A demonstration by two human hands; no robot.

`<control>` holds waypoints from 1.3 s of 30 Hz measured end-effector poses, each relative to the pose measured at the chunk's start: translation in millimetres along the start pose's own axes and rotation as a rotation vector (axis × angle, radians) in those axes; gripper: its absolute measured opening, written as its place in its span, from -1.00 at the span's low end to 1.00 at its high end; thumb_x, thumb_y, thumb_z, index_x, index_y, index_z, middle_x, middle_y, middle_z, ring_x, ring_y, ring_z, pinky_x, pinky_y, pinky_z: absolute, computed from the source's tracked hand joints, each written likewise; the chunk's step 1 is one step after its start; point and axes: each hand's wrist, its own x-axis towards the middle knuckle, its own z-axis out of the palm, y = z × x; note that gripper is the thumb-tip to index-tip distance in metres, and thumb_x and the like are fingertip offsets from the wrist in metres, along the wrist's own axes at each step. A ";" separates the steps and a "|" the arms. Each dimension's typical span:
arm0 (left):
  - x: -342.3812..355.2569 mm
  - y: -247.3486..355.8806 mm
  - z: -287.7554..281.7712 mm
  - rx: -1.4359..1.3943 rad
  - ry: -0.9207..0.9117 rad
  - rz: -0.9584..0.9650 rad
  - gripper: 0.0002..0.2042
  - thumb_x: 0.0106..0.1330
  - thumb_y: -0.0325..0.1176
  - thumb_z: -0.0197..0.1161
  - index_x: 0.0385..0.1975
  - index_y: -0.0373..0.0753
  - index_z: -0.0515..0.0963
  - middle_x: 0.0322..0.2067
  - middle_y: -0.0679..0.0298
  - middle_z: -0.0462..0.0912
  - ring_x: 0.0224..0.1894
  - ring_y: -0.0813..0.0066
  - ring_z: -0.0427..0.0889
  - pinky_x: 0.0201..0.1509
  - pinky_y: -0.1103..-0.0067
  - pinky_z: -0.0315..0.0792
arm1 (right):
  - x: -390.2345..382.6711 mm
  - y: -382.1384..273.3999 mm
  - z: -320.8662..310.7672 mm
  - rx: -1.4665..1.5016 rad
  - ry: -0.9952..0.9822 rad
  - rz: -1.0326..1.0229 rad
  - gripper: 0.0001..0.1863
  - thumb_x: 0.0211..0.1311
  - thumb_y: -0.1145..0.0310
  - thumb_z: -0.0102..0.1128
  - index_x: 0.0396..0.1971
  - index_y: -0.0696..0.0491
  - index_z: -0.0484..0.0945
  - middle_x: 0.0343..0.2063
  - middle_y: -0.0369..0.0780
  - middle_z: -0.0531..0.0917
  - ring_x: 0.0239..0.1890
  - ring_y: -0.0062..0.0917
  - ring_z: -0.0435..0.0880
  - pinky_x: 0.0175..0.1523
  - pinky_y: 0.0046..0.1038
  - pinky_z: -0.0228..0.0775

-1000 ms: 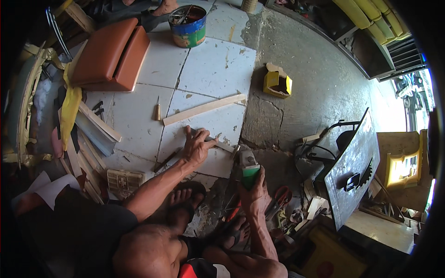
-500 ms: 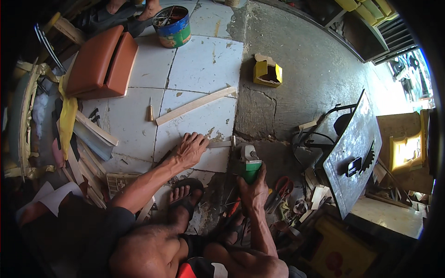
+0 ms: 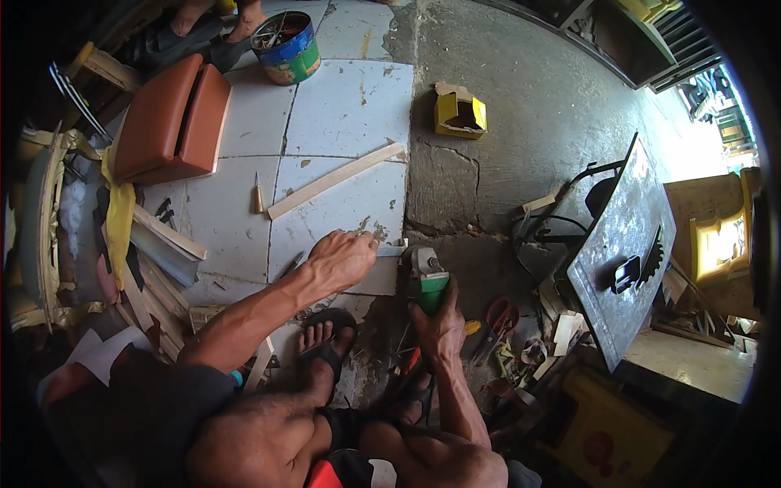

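Over the white floor tiles [image 3: 342, 106]: left hand [image 3: 338, 259] curled round a flat silvery metal bar [image 3: 390, 251], which juts rightward from the fist; the fingers' undersides are hidden.
Green tool: and here's the right hand [image 3: 439, 320], wrapped firmly round a handheld power tool with a green body and grey metal head [image 3: 429, 286], that head just beside the bar's end; touching or not, I can't tell.
Hold: palm behind the body, probably to control its weight; the other arm reaches across, likely to keep the bar steady.
Wood: pale straight strip [image 3: 333, 180] slanting across the tiles beyond, seemingly laid clear of the hands; a wooden-handled awl [image 3: 259, 198] just left.
Bucket: round, blue above green [image 3: 298, 68], thin long pieces inside, too small to name.
Box: yellow cardboard [image 3: 447, 124], flap up, on grey concrete [image 3: 521, 122]; dark within, contents unreadable.
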 end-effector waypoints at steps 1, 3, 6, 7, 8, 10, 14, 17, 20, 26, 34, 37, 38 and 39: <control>-0.7 -1.5 1.3 -0.032 0.025 -0.003 -0.81 0.38 -0.44 0.11 -0.16 -0.37 0.61 -0.22 -0.03 0.69 -0.19 -0.08 0.76 -0.15 0.15 0.66 | 0.2 0.7 1.4 0.000 -0.005 -0.005 0.04 0.15 0.04 0.41 0.55 -0.01 0.01 -0.04 0.25 0.68 0.00 0.23 0.69 0.09 0.09 0.52; -2.5 -5.2 5.2 -0.098 0.074 -0.012 -0.81 0.38 -0.44 0.10 -0.21 -0.39 0.62 -0.22 -0.07 0.70 -0.19 -0.09 0.76 -0.17 0.15 0.66 | 2.3 -1.9 0.9 0.003 -0.009 0.006 0.05 0.15 0.04 0.41 0.55 -0.01 0.02 -0.03 0.25 0.68 0.02 0.22 0.69 0.09 0.09 0.53; -3.6 -10.8 5.8 -0.058 0.057 0.025 -0.81 0.38 -0.43 0.11 -0.18 -0.37 0.62 -0.23 -0.02 0.69 -0.17 -0.08 0.76 -0.16 0.17 0.67 | 12.7 -7.1 3.6 -0.012 0.007 -0.023 0.05 0.14 0.05 0.42 0.55 -0.01 0.03 0.01 0.25 0.66 0.03 0.21 0.69 0.08 0.08 0.54; -4.3 -12.2 7.0 -0.070 0.060 0.030 -0.81 0.38 -0.43 0.10 -0.18 -0.37 0.62 -0.23 -0.02 0.69 -0.17 -0.08 0.76 -0.16 0.18 0.67 | 14.8 -7.9 4.6 -0.021 0.018 -0.041 0.05 0.13 0.05 0.42 0.55 -0.01 0.03 0.03 0.25 0.65 0.04 0.20 0.69 0.08 0.08 0.54; -4.6 -15.3 7.1 -0.077 0.067 0.030 -0.81 0.39 -0.43 0.10 -0.18 -0.37 0.62 -0.23 -0.01 0.69 -0.17 -0.08 0.76 -0.16 0.18 0.67 | 16.4 -8.9 4.0 -0.040 0.011 -0.032 0.04 0.13 0.05 0.42 0.55 -0.02 0.03 0.04 0.24 0.64 0.04 0.20 0.69 0.08 0.08 0.55; -4.2 -17.4 7.8 -0.085 0.070 0.032 -0.81 0.40 -0.43 0.09 -0.18 -0.37 0.62 -0.23 0.00 0.68 -0.17 -0.06 0.76 -0.16 0.18 0.68 | 18.9 -9.3 0.5 -0.078 -0.002 -0.015 0.04 0.13 0.05 0.41 0.55 -0.04 0.04 0.07 0.23 0.63 0.04 0.21 0.68 0.09 0.07 0.55; -3.2 -15.7 13.9 -0.056 0.087 0.054 -0.81 0.41 -0.44 0.08 -0.19 -0.35 0.63 -0.25 0.03 0.68 -0.20 0.00 0.77 -0.16 0.22 0.69 | 10.9 4.5 2.9 -0.089 0.086 -0.074 0.04 0.11 0.04 0.46 0.54 -0.07 0.07 0.01 0.17 0.68 0.00 0.16 0.71 0.05 0.06 0.55; -9.1 -21.9 11.6 -0.087 0.096 0.040 -0.83 0.39 -0.46 0.09 -0.23 -0.36 0.63 -0.26 0.05 0.69 -0.23 -0.02 0.77 -0.16 0.22 0.69 | 20.9 -6.1 6.0 -0.109 0.019 -0.056 0.07 0.10 0.01 0.46 0.56 -0.12 0.04 0.12 0.16 0.62 0.06 0.17 0.68 0.11 0.07 0.53; -3.7 -18.1 -4.1 -0.012 0.025 0.069 -0.85 0.35 -0.49 0.10 -0.30 -0.36 0.63 -0.28 0.04 0.70 -0.25 -0.02 0.77 -0.17 0.20 0.68 | 28.8 -9.5 -2.2 -0.107 0.076 -0.102 0.07 0.08 0.02 0.48 0.55 -0.13 0.06 0.07 0.14 0.65 0.05 0.15 0.69 0.09 0.05 0.54; -1.3 -35.9 -8.4 0.103 0.015 0.113 -0.88 0.16 -0.47 0.26 -0.44 -0.36 0.70 -0.40 0.01 0.75 -0.33 0.00 0.81 -0.28 0.23 0.70 | 22.1 -3.3 -3.7 -0.121 0.067 -0.131 0.07 0.10 0.02 0.47 0.56 -0.16 0.04 0.11 0.10 0.63 0.05 0.11 0.69 0.08 0.05 0.56; 19.2 -22.2 -32.6 0.203 -0.138 0.156 -0.90 0.13 -0.48 0.27 -0.48 -0.34 0.69 -0.32 0.08 0.74 -0.26 0.07 0.80 -0.25 0.25 0.70 | 18.1 -10.2 6.7 -0.207 0.067 -0.183 0.03 0.10 0.03 0.48 0.55 -0.18 0.11 0.11 0.05 0.63 0.07 0.07 0.69 0.09 0.00 0.57; 16.8 -25.2 -35.7 0.198 -0.125 0.161 -0.90 0.12 -0.47 0.28 -0.50 -0.36 0.69 -0.33 0.07 0.74 -0.28 0.07 0.80 -0.27 0.25 0.70 | 20.6 -14.6 7.5 -0.231 0.077 -0.178 0.00 0.12 0.02 0.47 0.54 -0.18 0.14 0.05 0.03 0.65 0.01 0.05 0.71 0.02 0.00 0.59; 17.0 -25.8 -34.9 0.191 -0.120 0.165 -0.90 0.12 -0.47 0.28 -0.50 -0.36 0.69 -0.34 0.07 0.74 -0.27 0.07 0.80 -0.27 0.25 0.70 | 20.0 -15.7 6.3 -0.242 0.082 -0.162 -0.01 0.13 0.02 0.46 0.53 -0.18 0.15 0.03 0.02 0.65 -0.01 0.04 0.72 0.00 0.00 0.60; 17.2 -25.9 -34.7 0.183 -0.114 0.169 -0.90 0.12 -0.47 0.28 -0.50 -0.36 0.69 -0.35 0.07 0.74 -0.27 0.07 0.80 -0.27 0.25 0.70 | 19.6 -15.8 7.0 -0.244 0.094 -0.191 -0.01 0.13 0.01 0.46 0.53 -0.18 0.15 0.01 0.02 0.66 -0.03 0.04 0.72 -0.02 0.00 0.60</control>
